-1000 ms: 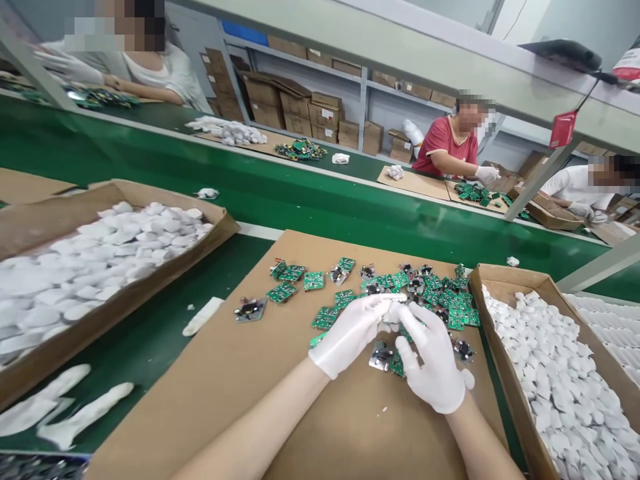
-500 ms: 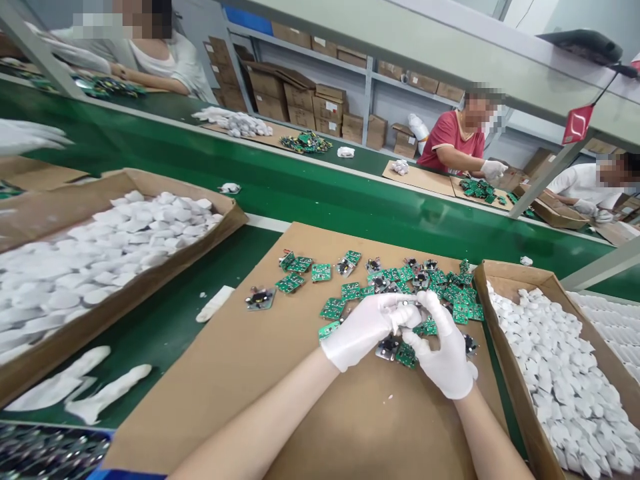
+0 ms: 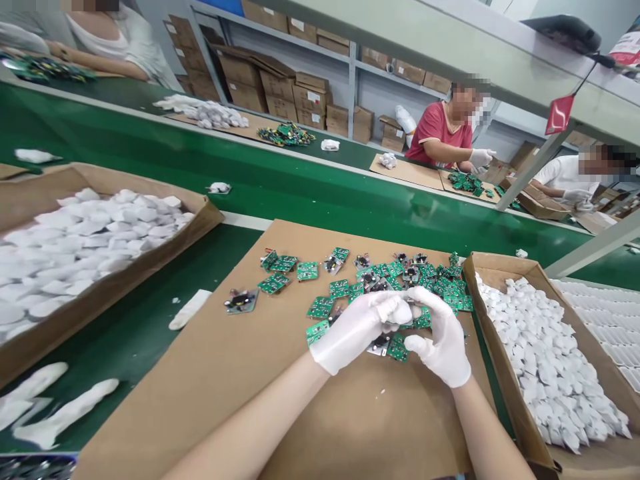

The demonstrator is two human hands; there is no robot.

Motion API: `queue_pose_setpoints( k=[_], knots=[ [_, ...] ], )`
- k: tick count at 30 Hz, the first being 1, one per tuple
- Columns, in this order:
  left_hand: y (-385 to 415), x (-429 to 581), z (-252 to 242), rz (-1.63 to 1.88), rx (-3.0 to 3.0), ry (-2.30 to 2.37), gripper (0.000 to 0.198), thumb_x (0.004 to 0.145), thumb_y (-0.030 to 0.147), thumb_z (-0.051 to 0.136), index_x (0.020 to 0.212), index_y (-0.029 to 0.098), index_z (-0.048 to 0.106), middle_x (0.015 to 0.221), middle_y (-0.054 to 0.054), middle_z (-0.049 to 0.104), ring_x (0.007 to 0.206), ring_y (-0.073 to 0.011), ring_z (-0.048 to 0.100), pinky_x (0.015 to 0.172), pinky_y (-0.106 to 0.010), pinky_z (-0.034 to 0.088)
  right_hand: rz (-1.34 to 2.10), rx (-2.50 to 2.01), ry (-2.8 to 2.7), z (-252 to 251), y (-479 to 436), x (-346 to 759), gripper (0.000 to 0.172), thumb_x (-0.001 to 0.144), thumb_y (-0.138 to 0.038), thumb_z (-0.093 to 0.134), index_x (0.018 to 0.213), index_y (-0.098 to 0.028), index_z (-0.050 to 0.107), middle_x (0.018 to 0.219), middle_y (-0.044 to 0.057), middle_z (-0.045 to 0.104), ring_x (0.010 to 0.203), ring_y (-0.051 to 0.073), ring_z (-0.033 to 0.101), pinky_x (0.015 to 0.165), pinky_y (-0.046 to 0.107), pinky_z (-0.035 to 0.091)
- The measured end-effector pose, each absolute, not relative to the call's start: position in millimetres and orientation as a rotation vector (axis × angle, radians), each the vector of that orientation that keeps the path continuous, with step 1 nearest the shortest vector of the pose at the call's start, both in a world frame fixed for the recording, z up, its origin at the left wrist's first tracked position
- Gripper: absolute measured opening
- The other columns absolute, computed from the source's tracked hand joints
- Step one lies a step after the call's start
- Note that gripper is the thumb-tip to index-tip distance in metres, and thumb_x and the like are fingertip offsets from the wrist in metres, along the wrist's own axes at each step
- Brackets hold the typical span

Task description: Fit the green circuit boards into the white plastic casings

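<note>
On my head-cam feed the worktop [image 3: 223, 260] is dark green, w/ a brown cardboard sheet [image 3: 210, 380] laid at an angle across it. L carton [image 3: 207, 217] and R carton [image 3: 505, 270] flank the sheet, both loaded w/ small white lumps. Ribbed white trays [image 3: 595, 320] sit past the R one; finger-shaped white scraps [image 3: 75, 413] lie lower L. In the bg: grey shelving [image 3: 354, 87] w/ cardboard boxes, and three ppl across the line, incl. one in a red top [image 3: 440, 130]. A red tag [image 3: 560, 115] hangs off the overhead beam [image 3: 425, 40].

My L grip [image 3: 353, 330], white-gloved, is closed on a white pc [image 3: 401, 313], held up over the sheet's far half. My R grip [image 3: 445, 340], also gloved, is open: thumb and fingers spread apart, fingertips right by the pc. It looks small, pale and rounded. Around and under both lie the PCBs [image 3: 307, 270]: squarish, some green side up w/ light specks, others showing black and silvery parts; thickest toward the R carton, a few loose ones L.

Hard to make out: most of the pc is behind gloved fingers, white on white, so can't tell its full shape or whether R fingertips touch it. Several PCBs are blocked by my hands. L carton and the upper-L person [image 3: 125, 47] are cut off at the edge.
</note>
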State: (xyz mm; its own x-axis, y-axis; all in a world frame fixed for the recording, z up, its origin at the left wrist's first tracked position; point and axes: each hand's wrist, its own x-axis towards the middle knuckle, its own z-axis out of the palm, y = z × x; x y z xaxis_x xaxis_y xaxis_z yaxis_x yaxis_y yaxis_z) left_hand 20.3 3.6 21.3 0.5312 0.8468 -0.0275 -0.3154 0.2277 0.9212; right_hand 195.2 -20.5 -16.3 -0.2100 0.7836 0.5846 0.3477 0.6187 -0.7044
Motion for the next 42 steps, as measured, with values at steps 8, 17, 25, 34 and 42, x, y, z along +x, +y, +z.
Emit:
queue_pose_setpoints(
  k=[8, 17, 25, 34, 42],
  knots=[
    [5.0, 26.8, 9.9, 0.850, 1.031, 0.733, 0.032, 0.070, 0.041, 0.072, 0.062, 0.018, 0.051, 0.058, 0.005, 0.040, 0.054, -0.0096, 0.032, 0.051, -0.026, 0.023, 0.145, -0.921, -1.983, -8.2, -17.1, 187.9, 0.053, 0.090, -0.024, 0.063, 0.140, -0.035, 0.048, 0.099, 0.005, 0.067, 0.087, 0.021, 0.064, 0.077, 0.037, 0.054],
    [2.9, 21.0, 18.3, 0.773, 0.753, 0.378, 0.019, 0.076, 0.033, 0.068, 0.076, 0.014, 0.066, 0.073, -0.003, 0.051, 0.070, -0.0145, 0.043, 0.062, -0.028, 0.036, 0.466, -0.963, -1.886, -15.4, -18.2, 202.2, 0.063, 0.089, -0.057, 0.055, 0.146, -0.031, 0.043, 0.110, 0.009, 0.064, 0.094, 0.025, 0.061, 0.082, 0.041, 0.053],
    [-1.8, 22.6, 26.2, 0.780, 0.889, 0.430, 0.024, 0.076, 0.034, 0.069, 0.065, 0.014, 0.062, 0.077, -0.005, 0.052, 0.072, -0.0155, 0.039, 0.063, -0.028, 0.032, 0.545, -1.031, -1.751, -19.4, -22.1, 196.4, 0.062, 0.090, -0.049, 0.060, 0.146, -0.031, 0.041, 0.121, 0.009, 0.062, 0.110, 0.027, 0.059, 0.091, 0.042, 0.052],
    [-2.2, 31.0, 5.7, 0.834, 0.768, 0.344, 0.034, 0.077, 0.033, 0.073, 0.059, 0.016, 0.050, 0.069, 0.000, 0.044, 0.070, -0.0132, 0.037, 0.065, -0.027, 0.035, 0.219, -0.900, -1.932, -1.2, -19.1, 188.3, 0.044, 0.097, -0.044, 0.049, 0.140, -0.040, 0.049, 0.096, 0.005, 0.064, 0.093, 0.024, 0.061, 0.080, 0.040, 0.052],
    [-6.5, 35.4, 4.7, 0.848, 0.707, 0.296, 0.039, 0.076, 0.049, 0.073, 0.063, 0.016, 0.058, 0.074, -0.001, 0.048, 0.074, -0.0151, 0.042, 0.071, -0.029, 0.039, 0.387, -0.952, -1.795, -13.0, -24.3, 189.4, 0.044, 0.095, -0.048, 0.052, 0.137, -0.035, 0.052, 0.102, 0.006, 0.064, 0.098, 0.024, 0.060, 0.085, 0.041, 0.050]
  ],
)
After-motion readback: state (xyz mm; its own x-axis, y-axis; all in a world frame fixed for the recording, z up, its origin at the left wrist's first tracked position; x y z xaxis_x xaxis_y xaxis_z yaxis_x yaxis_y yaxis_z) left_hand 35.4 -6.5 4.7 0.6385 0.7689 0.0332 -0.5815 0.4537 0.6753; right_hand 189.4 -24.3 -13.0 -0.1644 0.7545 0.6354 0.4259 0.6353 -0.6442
